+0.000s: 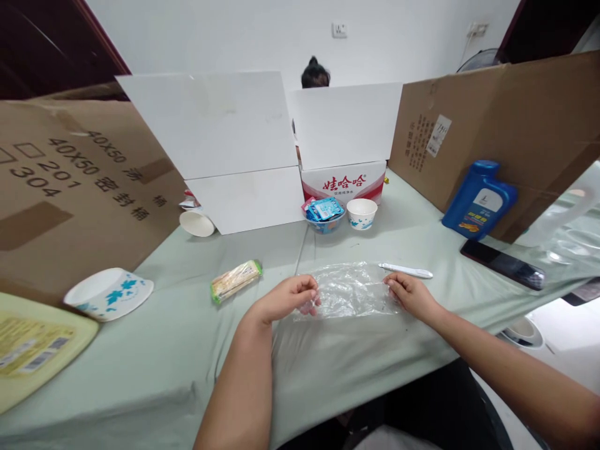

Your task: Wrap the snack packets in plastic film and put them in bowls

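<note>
A clear plastic bag [351, 290] is spread flat just above or on the green tablecloth, between my two hands. My left hand [295, 297] pinches its left end, fingers curled together. At the opposite end, my right hand [407, 292] grips the bag's edge between thumb and fingers. Behind the right hand lies a white pen-like cutter [405, 270]. To the left of my left hand is a small clear packet with green ends [235, 281], holding what look like thin wooden sticks.
Behind the bag stand a bowl of blue sachets [324, 219] and a paper cup [362, 214]. A blue bottle [479, 200] and a phone [502, 264] are right; a tipped paper bowl [110, 294] and yellow jug [40, 347] left. Cardboard boxes [469, 125] and white boards [210, 125] enclose the table.
</note>
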`<action>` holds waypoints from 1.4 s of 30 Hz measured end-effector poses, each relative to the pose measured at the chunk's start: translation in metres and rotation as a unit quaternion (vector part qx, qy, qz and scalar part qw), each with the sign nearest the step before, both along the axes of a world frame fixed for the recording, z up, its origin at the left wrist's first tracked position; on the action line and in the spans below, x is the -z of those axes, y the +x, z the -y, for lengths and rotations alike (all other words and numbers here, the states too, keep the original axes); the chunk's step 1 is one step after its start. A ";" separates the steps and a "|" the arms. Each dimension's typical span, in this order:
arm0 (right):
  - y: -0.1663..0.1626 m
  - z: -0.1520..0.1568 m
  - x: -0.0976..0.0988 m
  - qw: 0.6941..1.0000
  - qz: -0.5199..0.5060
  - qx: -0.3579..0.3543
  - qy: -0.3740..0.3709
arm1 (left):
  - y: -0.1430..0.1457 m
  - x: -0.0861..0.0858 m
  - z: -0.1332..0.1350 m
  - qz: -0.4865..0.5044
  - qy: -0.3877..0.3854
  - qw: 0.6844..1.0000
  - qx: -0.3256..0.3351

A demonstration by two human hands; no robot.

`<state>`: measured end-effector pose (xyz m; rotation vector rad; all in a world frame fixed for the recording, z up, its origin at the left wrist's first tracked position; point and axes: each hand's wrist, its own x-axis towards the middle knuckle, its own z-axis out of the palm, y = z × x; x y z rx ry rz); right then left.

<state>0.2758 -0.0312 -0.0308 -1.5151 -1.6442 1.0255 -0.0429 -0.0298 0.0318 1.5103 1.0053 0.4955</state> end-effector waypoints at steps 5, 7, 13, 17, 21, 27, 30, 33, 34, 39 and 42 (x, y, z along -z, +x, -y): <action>0.002 -0.002 0.002 0.999 0.038 0.005 -0.001 | 0.009 0.018 -0.013 -0.036 -0.022 0.986 -0.159; 0.003 -0.001 -0.001 0.999 0.047 0.003 0.014 | 0.011 0.019 -0.014 -0.031 -0.030 0.985 -0.169; 0.003 0.005 -0.011 0.987 0.133 -0.030 0.089 | 0.008 0.015 -0.012 -0.044 0.005 0.995 -0.095; 0.000 0.002 -0.011 0.979 0.159 -0.005 0.125 | 0.007 0.018 -0.013 -0.032 0.058 0.994 -0.090; -0.001 -0.009 -0.008 0.987 0.104 0.027 0.121 | 0.007 0.019 -0.013 -0.002 0.061 0.989 -0.132; -0.008 -0.029 -0.003 0.993 0.049 0.067 0.086 | 0.007 0.020 -0.014 -0.023 0.044 0.984 -0.172; -0.015 -0.037 -0.006 0.976 0.180 0.065 0.099 | 0.006 0.023 -0.018 -0.025 0.050 0.971 -0.234; -0.026 -0.043 -0.012 0.939 0.319 0.050 0.119 | 0.003 0.028 -0.026 -0.029 0.075 0.947 -0.311; -0.029 -0.045 -0.013 0.931 0.341 0.045 0.119 | 0.002 0.030 -0.029 -0.035 0.085 0.939 -0.332; -0.043 -0.055 -0.012 0.910 0.397 0.027 0.115 | -0.001 0.040 -0.040 -0.086 0.144 0.895 -0.412; -0.048 -0.058 -0.006 0.895 0.431 0.022 0.116 | -0.003 0.043 -0.045 -0.123 0.199 0.871 -0.432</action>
